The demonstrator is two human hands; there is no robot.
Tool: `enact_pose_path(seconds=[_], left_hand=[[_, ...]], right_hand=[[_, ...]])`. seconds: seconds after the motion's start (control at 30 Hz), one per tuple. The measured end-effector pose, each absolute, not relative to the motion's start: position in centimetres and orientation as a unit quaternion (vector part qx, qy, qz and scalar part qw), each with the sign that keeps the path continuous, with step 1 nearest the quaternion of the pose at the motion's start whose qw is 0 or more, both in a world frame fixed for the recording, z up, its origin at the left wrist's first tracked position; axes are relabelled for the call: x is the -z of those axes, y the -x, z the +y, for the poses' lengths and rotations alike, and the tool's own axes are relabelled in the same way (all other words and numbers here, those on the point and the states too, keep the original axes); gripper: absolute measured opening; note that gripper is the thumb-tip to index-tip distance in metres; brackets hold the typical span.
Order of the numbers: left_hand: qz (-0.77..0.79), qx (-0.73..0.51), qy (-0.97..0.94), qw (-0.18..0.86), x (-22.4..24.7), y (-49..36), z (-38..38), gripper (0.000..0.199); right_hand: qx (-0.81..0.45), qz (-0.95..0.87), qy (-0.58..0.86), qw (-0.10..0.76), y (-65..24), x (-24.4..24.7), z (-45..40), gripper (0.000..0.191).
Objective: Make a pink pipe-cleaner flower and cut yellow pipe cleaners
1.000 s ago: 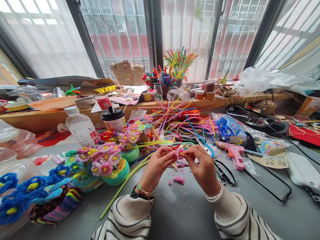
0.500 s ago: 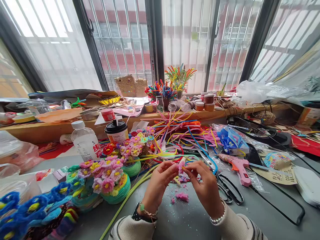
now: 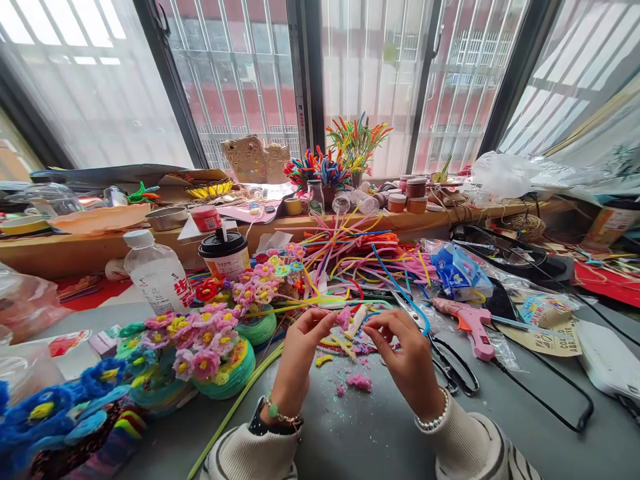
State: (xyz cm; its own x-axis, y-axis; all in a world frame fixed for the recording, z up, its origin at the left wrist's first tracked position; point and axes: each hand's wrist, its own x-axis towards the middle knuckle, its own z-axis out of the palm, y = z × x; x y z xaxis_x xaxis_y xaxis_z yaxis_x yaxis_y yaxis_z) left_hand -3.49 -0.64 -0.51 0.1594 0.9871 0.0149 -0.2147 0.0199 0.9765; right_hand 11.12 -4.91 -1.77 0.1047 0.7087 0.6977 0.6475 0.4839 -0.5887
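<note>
Pinched between the thumb and fingers of my left hand (image 3: 306, 350) is a small pink fuzzy piece (image 3: 343, 318). My right hand (image 3: 403, 350) is a short way to the right, its thumb and fingertips pressed together; anything between them is too small to make out. Below the hands, pink fluff (image 3: 359, 382) and glitter lie on the grey table (image 3: 350, 440). A yellow fuzzy bit (image 3: 324, 360) rests near my left fingers. Behind the fingertips is a pale stick-like piece (image 3: 357, 321).
Pink fuzzy flowers (image 3: 207, 337) and blue ones (image 3: 50, 407) stand at left, near a bottle (image 3: 157, 277) and a cup (image 3: 225, 257). Scissors (image 3: 455, 367) and a pink glue gun (image 3: 475, 327) lie at right. Pipe cleaners (image 3: 350, 253) are piled behind.
My hands have moved apart, and the pink piece has stayed with my left hand. The yellow bit now shows on the table. The view has shifted slightly.
</note>
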Motion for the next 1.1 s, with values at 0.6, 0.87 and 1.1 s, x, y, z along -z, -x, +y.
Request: enact_pose_path(seconds=[0.6,0.87,1.1], left_hand=[[0.458,-0.559,-0.638,0.264,0.5,4.0,-0.3,0.01],[0.468,-0.555,-0.627,0.284,1.0,3.9,-0.2,0.013],[0.471,-0.561,-0.617,0.286,1.0,3.7,0.4,0.014]], right_hand=[[-0.184,-0.699,0.477,0.5,-7.5,2.7,-6.8,0.009],[-0.162,-0.74,0.468,0.456,-6.7,3.6,-7.1,0.007],[-0.06,-0.691,0.619,0.369,-10.1,3.9,-3.9,0.027]])
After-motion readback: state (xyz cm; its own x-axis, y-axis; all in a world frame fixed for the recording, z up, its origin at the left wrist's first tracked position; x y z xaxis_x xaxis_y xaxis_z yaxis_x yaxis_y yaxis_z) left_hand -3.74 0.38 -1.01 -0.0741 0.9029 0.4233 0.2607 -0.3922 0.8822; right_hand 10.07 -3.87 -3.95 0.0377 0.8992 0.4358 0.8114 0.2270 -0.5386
